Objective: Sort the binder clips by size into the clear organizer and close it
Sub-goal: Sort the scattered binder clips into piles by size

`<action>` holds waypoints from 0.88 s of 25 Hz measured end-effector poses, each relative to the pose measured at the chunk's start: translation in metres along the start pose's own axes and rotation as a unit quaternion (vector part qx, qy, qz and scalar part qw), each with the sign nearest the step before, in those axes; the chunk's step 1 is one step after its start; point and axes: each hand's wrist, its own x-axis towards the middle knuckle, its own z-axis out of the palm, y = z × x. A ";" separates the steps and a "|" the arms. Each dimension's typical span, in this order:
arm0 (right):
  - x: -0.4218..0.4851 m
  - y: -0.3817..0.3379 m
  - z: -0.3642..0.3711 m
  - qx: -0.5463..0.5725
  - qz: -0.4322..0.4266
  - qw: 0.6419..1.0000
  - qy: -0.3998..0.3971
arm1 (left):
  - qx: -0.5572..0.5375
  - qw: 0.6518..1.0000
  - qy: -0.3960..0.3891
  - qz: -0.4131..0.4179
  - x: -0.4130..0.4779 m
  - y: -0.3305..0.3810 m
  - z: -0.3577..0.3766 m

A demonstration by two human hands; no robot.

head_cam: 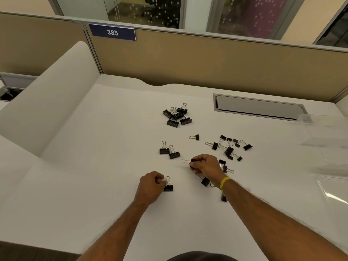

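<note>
Two hands pinch: left hand [150, 187] a wire-looped clip [168, 187], right hand [205, 165] a half-hidden clip [193, 160]; clear organizer [323, 132] blurred, cut off right.

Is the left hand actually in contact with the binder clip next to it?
Touching. In the head view the left hand pinches the wire handle of the binder clip with its fingertips; no gap shows.

Big clips [177, 114] far-ctr on desk [94, 185], small clips [228, 147] nearer & R, organizer [329, 132] far R
</note>
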 end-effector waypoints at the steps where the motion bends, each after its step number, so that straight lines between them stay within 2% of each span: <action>1: -0.006 0.003 0.005 -0.008 0.008 1.000 -0.011 | 0.000 1.000 -0.001 0.000 -0.001 0.000 0.000; 12: -0.047 0.030 0.037 -0.133 0.011 0.991 0.020 | 0.022 1.000 -0.002 0.018 -0.010 -0.002 0.005; 22: -0.061 0.035 0.048 -0.083 0.063 0.994 0.030 | -0.053 0.998 -0.006 0.018 -0.013 -0.008 0.004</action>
